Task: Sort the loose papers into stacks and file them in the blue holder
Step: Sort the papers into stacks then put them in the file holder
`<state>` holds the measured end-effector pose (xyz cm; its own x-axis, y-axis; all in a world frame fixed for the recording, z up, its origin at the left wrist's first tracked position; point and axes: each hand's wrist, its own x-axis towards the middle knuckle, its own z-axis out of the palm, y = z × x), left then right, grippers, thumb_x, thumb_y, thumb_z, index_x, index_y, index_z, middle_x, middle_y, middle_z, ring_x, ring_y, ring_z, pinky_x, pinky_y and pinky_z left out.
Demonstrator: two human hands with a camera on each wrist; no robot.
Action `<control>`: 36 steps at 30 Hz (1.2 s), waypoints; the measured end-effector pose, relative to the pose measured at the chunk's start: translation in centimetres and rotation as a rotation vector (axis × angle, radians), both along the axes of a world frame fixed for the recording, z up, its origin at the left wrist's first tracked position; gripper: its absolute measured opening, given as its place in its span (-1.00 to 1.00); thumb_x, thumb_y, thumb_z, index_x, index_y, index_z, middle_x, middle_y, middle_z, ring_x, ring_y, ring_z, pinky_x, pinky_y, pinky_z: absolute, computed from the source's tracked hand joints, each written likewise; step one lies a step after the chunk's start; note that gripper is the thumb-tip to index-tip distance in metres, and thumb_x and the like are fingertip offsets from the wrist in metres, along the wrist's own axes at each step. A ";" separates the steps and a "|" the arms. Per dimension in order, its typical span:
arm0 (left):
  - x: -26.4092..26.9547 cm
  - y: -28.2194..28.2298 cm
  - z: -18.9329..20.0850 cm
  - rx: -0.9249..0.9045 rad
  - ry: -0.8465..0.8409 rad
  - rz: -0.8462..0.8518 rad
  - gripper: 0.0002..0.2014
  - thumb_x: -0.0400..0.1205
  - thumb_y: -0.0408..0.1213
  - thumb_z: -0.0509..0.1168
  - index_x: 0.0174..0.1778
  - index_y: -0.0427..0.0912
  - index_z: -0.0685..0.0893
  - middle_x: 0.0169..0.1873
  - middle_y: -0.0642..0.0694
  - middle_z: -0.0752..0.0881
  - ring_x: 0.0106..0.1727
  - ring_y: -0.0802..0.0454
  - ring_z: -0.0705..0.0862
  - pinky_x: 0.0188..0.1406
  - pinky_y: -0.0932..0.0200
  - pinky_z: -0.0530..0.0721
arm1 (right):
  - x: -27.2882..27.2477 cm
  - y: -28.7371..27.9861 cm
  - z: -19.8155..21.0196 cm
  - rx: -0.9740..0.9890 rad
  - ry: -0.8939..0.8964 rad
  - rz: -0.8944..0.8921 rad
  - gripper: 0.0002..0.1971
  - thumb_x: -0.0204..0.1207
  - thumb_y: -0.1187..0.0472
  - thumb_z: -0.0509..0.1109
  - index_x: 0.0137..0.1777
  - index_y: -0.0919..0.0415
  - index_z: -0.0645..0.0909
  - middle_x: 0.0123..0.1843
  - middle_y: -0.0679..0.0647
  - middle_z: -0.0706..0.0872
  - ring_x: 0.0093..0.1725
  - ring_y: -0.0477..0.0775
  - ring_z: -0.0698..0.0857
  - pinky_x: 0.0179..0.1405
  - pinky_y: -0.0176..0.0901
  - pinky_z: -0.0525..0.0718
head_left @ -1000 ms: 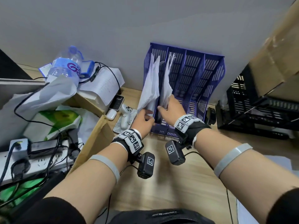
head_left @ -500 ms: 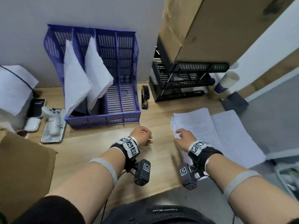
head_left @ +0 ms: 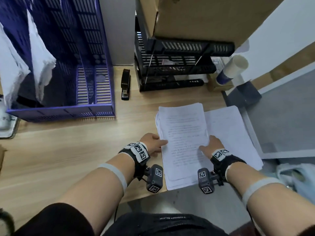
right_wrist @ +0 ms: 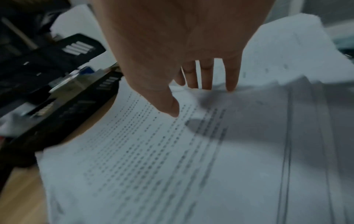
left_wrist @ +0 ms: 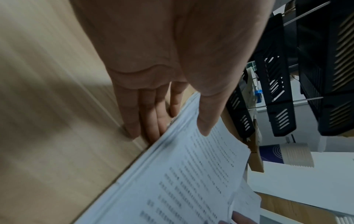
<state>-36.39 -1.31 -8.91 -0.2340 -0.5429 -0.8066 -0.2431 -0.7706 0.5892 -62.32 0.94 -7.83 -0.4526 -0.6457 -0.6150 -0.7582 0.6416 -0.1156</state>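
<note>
While both hands (head_left: 180, 144) flank one stack (head_left: 183, 133), fingers straight, two bundles (head_left: 29, 65) filed

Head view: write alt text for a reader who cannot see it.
Both hands, left hand and right hand, flank a printed paper stack on a wooden desk. The blue holder behind already holds two paper bundles.

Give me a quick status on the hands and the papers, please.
Left hand and right hand open, flanking the printed stack. Two bundles in the blue holder. Path clear; stapler well aside.
</note>
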 end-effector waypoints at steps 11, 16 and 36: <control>1.1 0.0 -0.2 -0.213 -0.157 -0.065 -0.65 0.56 -0.21 0.43 0.26 -0.17 0.67 0.07 -0.13 0.76 0.05 -0.16 0.74 0.05 0.02 0.73 | 4.1 0.4 0.4 -0.173 -0.232 0.206 -0.94 0.48 0.14 0.36 -0.08 0.02 0.64 -0.30 -0.11 0.64 -0.23 0.01 0.60 -0.41 -0.33 0.40; 6.7 1.1 1.3 -0.290 -0.098 0.045 -0.46 0.39 -0.05 0.50 0.30 -0.04 0.64 0.14 -0.05 0.80 0.15 -0.14 0.77 0.26 -0.23 0.70 | 7.4 0.4 0.9 -0.257 -0.399 -0.047 -0.27 0.38 0.13 0.55 0.53 0.19 0.35 0.45 0.08 0.55 0.40 0.16 0.56 0.40 -0.01 0.52; 20.1 3.1 8.8 -0.798 -0.150 0.060 -0.56 0.50 -0.08 0.50 0.28 -0.14 0.68 0.16 -0.11 0.77 0.18 -0.01 0.72 0.19 0.09 0.67 | 23.8 1.9 8.8 -0.680 -0.659 -0.307 -0.83 0.35 0.16 0.44 -0.04 0.05 0.67 -0.16 -0.01 0.76 -0.03 0.16 0.74 -0.13 0.00 0.68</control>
